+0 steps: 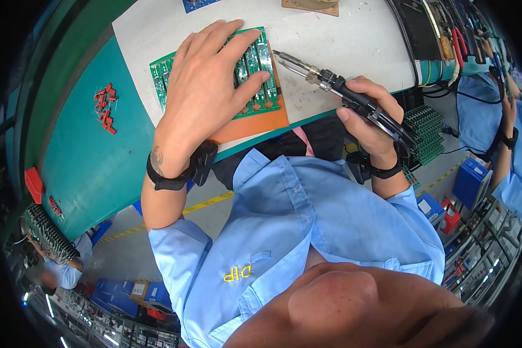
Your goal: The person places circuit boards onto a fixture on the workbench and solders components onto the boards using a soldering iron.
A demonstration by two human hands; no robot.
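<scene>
My left hand (206,87) lies palm down over a green circuit board (269,87), its fingers stretched out and the thumb apart. The board is a panel of several narrow strips with small parts, and my hand hides much of it. Under the board is an orange plate (255,126), showing along the near and right edges. In my right hand (374,113) is a soldering iron (354,98) with a black handle and a metal tip. Its tip points up and left, just right of the board's far right corner, apart from it.
Red components (105,107) with wire leads lie on the green mat (81,156) at left. Stacked circuit boards (424,133) stand at right, below cables and a tool rack (441,29). A brown block (312,6) sits at the back. Co-workers in blue (481,110) are at both sides.
</scene>
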